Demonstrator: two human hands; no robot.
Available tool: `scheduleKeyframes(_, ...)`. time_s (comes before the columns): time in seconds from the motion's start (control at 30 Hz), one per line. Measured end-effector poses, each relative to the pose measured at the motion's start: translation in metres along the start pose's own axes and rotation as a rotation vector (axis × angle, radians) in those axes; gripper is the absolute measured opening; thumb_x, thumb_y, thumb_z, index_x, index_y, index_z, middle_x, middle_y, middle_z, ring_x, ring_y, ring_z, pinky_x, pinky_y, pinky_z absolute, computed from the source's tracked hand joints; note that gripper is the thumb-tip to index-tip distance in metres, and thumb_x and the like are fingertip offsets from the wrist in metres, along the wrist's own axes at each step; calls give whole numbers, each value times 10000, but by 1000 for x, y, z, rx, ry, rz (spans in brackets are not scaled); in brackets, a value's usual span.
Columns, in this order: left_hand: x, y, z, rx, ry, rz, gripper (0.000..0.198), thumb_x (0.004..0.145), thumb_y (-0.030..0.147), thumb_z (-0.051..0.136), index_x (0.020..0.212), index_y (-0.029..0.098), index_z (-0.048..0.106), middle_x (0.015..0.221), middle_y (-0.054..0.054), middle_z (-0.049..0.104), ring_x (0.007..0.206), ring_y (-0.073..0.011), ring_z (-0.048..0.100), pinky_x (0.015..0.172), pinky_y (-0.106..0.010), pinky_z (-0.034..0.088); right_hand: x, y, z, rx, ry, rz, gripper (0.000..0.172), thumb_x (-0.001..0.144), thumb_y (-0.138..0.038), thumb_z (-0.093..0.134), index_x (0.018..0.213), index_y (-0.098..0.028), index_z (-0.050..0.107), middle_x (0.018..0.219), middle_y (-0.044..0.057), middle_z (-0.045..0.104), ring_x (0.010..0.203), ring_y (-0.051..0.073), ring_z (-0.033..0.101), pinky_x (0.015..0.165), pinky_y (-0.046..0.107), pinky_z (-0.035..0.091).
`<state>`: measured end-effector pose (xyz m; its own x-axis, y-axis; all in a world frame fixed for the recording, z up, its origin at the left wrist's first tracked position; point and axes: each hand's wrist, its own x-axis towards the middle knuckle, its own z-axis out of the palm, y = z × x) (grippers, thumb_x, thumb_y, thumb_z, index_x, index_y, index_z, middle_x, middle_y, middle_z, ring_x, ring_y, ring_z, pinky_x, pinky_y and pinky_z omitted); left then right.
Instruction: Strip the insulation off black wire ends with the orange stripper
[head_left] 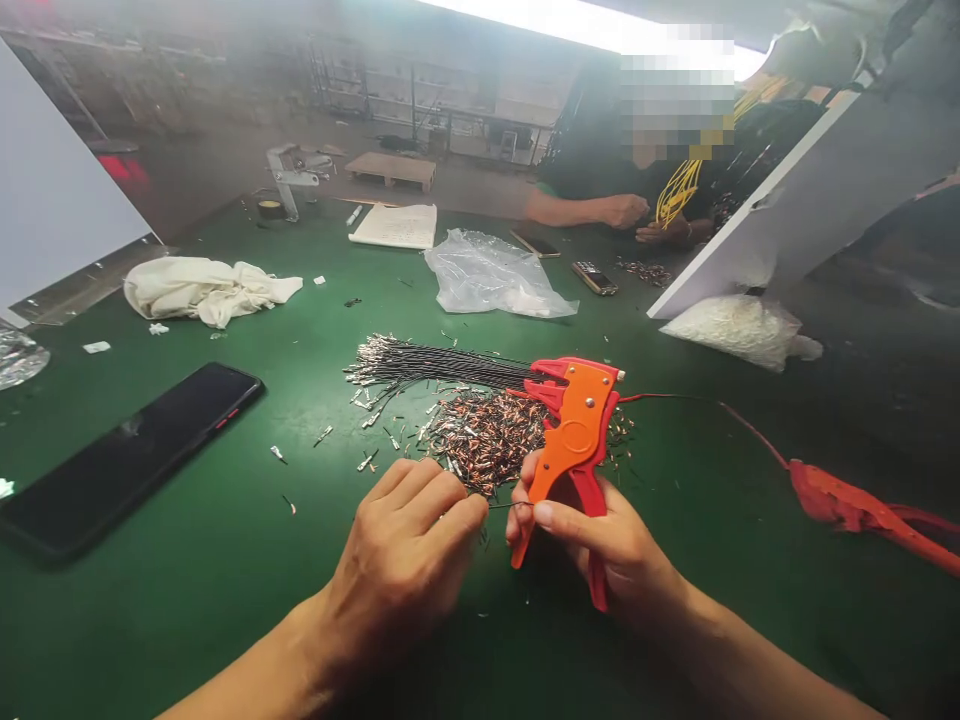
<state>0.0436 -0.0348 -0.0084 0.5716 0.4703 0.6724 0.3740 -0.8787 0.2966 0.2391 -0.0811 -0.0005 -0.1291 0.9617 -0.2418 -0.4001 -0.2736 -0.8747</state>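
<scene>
My right hand is closed around the handles of an orange and red wire stripper, its jaws pointing up and left. A thin black wire runs from the right thumb and fingertips across to my left hand. The left fingers are curled closed on the wire's other end, which they hide. Just beyond both hands lies a heap of copper-tipped wire scraps. Behind it rests a bundle of black wires with metal terminals at the left end, its right end passing behind the stripper.
A black smartphone lies left, a white cloth behind it. Farther back are a clear plastic bag, a notebook and a keypad phone. A red-handled tool lies right. Across the table, a person's hands hold yellow wires.
</scene>
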Motion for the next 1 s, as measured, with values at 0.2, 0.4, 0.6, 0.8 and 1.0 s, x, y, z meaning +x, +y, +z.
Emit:
scheduleKeyframes(0.2, -1, 0, 3, -11, -34, 11, 144, 857, 14, 539, 885, 149, 581, 674, -21, 585, 636, -143, 401, 605, -301, 309, 3, 1, -1, -44, 19, -41, 297, 779, -288, 744, 977, -189, 547, 831, 4, 608, 740, 164, 633, 725, 333, 535)
scheduleKeyframes(0.4, -3, 1, 7, 2, -97, 7, 142, 884, 33, 503, 862, 148, 583, 636, -1, 557, 602, -140, 411, 602, -303, 312, 1, 1, -1, -18, -27, -34, 266, 791, -271, 728, 971, -190, 550, 831, 4, 599, 738, 160, 625, 711, 326, 532)
scheduleKeyframes(0.6, -3, 1, 4, 93, -39, 46, 135, 865, 39, 532, 876, 155, 600, 696, -29, 604, 661, -159, 453, 624, -302, 353, 1, 3, 0, -16, -41, -40, 260, 803, -276, 712, 985, -195, 544, 845, 12, 613, 784, 188, 632, 705, 345, 539)
scheduleKeyframes(0.8, -3, 2, 6, 24, -68, 62, 148, 866, 17, 516, 903, 140, 590, 689, -37, 581, 630, -155, 440, 584, -276, 383, 2, 1, 2, -52, -12, -59, 260, 787, -279, 726, 955, -197, 547, 817, -8, 595, 751, 169, 626, 710, 318, 512)
scheduleKeyframes(1.0, -3, 6, 7, 38, -84, 86, 154, 864, 20, 496, 955, 114, 576, 619, -4, 506, 563, -144, 419, 494, -262, 327, 3, -1, 7, -207, 75, -140, 183, 795, -268, 687, 907, -199, 560, 786, -11, 579, 727, 151, 550, 701, 295, 459)
